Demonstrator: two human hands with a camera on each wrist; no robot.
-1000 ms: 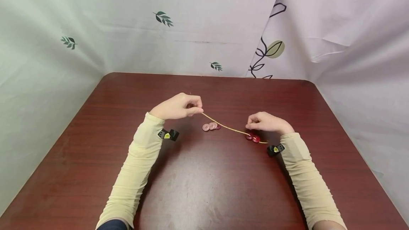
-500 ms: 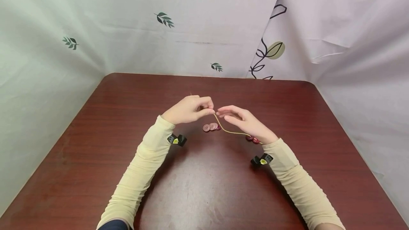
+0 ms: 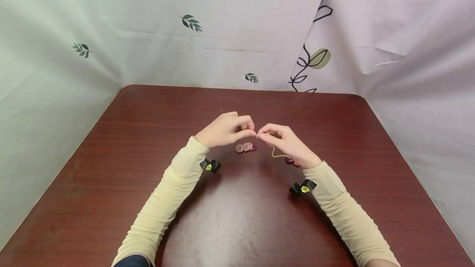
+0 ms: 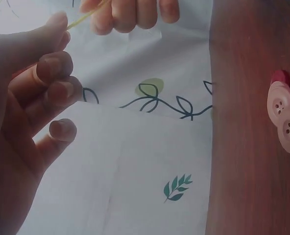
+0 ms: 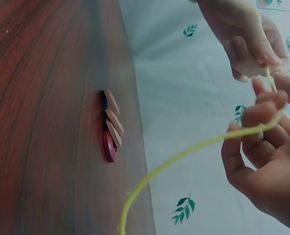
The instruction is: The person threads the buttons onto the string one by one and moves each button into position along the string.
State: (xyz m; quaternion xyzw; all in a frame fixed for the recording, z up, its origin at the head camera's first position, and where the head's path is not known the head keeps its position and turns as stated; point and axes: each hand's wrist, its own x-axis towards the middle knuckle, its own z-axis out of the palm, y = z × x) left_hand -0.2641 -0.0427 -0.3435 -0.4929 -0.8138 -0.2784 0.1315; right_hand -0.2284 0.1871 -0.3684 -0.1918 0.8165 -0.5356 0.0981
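My left hand (image 3: 226,131) pinches a yellow cord (image 5: 184,152) between thumb and index finger, close to its end. Just to its right, my right hand (image 3: 291,143) pinches the same cord, with the two sets of fingertips almost touching. From the right hand the cord sags to two red buttons (image 3: 288,160) on the table, partly hidden by that wrist in the head view. Below the hands lies an overlapping row of pink buttons (image 4: 289,129), with a red button (image 5: 109,147) at its right end.
The brown wooden table (image 3: 237,217) has rounded far corners. White cloth (image 3: 230,32) with leaf prints hangs behind it and at both sides. A small black camera is strapped to each sleeved wrist.
My left hand has moved right with the cord's end. My right hand has come left and up from above the red buttons and now pinches the cord. The buttons lie as before.
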